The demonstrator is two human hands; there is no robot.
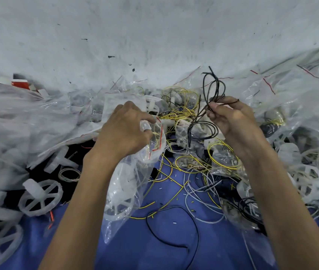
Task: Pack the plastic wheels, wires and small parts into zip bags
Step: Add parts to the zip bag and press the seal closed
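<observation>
My left hand (pixel 124 131) grips the red-striped mouth of a clear zip bag (pixel 123 184), which hangs down with a white plastic wheel inside. My right hand (pixel 230 117) pinches a bundle of black wires (pixel 212 94), looped above and below the fingers, just right of the bag's mouth. Loose yellow wires (pixel 182 112), white wires (pixel 199 193) and small parts (pixel 190 164) lie between and below my hands. A white spoked wheel (pixel 40 197) rests at the lower left.
Heaps of clear zip bags (pixel 28 114) spread left, and more bags with red strips (pixel 283 88) right. Bagged wheels (pixel 310 172) pile at the right. A black wire (pixel 174 228) loops on the blue mat (pixel 154 250). A grey wall (pixel 154 36) stands behind.
</observation>
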